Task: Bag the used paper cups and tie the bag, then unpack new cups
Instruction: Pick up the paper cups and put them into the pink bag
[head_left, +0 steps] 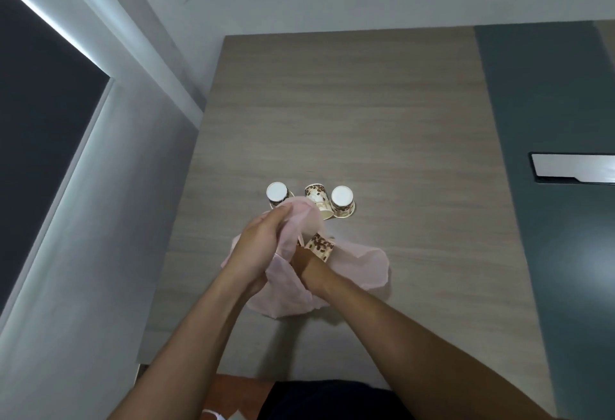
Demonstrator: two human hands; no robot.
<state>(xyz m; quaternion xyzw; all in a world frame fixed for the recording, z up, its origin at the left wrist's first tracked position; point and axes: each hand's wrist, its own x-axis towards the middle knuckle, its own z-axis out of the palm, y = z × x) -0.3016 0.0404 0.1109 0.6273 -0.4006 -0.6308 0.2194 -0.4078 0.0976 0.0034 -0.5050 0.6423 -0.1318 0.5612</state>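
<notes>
A thin pink plastic bag lies on the wooden table in front of me. My left hand grips the bag's upper edge and lifts it. My right hand is partly hidden inside the bag's mouth and holds a paper cup with a coffee-bean print. Just beyond the bag stand two upside-down cups, one on the left and one on the right. Between them a third cup lies tilted on its side.
The table runs along a grey wall on the left with a dark window. A dark teal strip with a metal cable flap borders the table on the right. Something white shows at the bottom edge.
</notes>
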